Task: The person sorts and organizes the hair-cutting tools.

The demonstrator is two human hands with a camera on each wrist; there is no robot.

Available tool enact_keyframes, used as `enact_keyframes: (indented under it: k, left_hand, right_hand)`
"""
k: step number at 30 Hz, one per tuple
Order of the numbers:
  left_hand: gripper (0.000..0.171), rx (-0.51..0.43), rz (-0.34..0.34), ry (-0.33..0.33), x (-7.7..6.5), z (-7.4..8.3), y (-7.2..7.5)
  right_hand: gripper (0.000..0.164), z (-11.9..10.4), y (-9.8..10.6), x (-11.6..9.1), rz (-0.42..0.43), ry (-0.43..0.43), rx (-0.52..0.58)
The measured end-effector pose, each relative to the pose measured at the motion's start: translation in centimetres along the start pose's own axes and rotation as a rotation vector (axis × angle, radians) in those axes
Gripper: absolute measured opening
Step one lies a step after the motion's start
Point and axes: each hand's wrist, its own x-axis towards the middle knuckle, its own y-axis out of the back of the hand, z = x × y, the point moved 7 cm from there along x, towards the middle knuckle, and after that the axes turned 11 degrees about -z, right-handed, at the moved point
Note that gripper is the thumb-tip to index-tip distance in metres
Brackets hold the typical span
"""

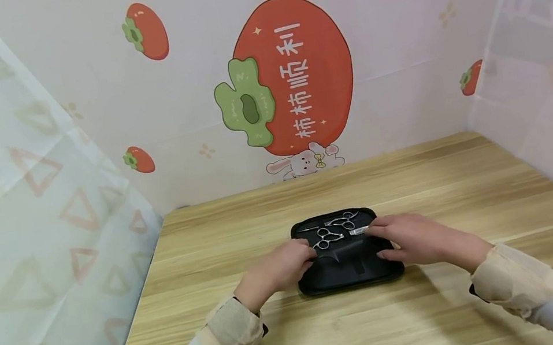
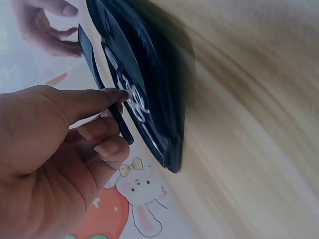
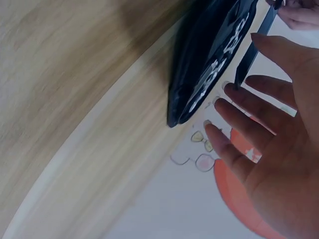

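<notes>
Between thumb and fingers, my left hand (image 1: 283, 265) pinches one end of a thin black comb (image 2: 92, 59), raised over an open black zip case (image 1: 330, 282). My right hand (image 1: 413, 238) is at the case's right side. Its fingers (image 3: 249, 119) are spread and fairly straight, with a fingertip right by the comb's far end in the right wrist view. Two pairs of silver scissors lie in the case, one pair (image 1: 348, 223) toward the back and another (image 1: 323, 242) nearer the left hand. A small silver-coloured piece (image 1: 359, 231) shows just beside the right fingertips.
The case rests on a wood-grain table (image 1: 220, 226). Behind the table hangs a pale printed backdrop (image 1: 183, 103) with persimmon pictures, and similar fabric (image 1: 4, 173) stands along the left side. A thin slim tool (image 1: 307, 229) lies at the case's back left.
</notes>
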Motion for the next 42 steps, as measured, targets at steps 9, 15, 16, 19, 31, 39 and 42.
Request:
enact_keyframes:
  k: [9, 15, 16, 19, 31, 39, 42]
  left_hand:
    - [0.009, 0.036, 0.022, -0.015, -0.2, 2.0, 0.4]
    - [0.011, 0.039, 0.016, -0.029, 0.1, 2.7, 0.5]
    - [0.011, 0.031, 0.014, -0.035, 0.2, 2.8, 0.5]
    - [0.010, 0.022, 0.013, -0.051, 0.5, 3.3, 0.6]
    - [0.009, -0.027, 0.099, -0.115, 0.7, 3.3, 1.2]
    - [0.012, -0.058, 0.135, -0.059, 0.5, 0.5, 0.3]
    - [0.022, -0.097, 0.120, 0.017, 0.6, -1.2, -0.3]
  right_hand:
    - [0.014, -1.8, -0.1, 0.4, -0.006, 0.113, -0.028]
    - [0.015, -2.8, -0.1, 0.3, -0.004, 0.121, -0.099]
    - [0.016, -3.0, 0.0, 0.3, -0.001, 0.122, -0.104]
    - [0.016, -3.3, 0.2, 0.3, 0.006, 0.121, -0.111]
    - [0.013, -3.1, 0.5, 0.1, 0.015, 0.126, -0.087]
    - [0.013, -1.2, 0.4, -1.1, 0.028, 0.087, -0.060]
    - [0.013, -0.4, 0.2, -1.7, 0.020, 0.068, -0.047]
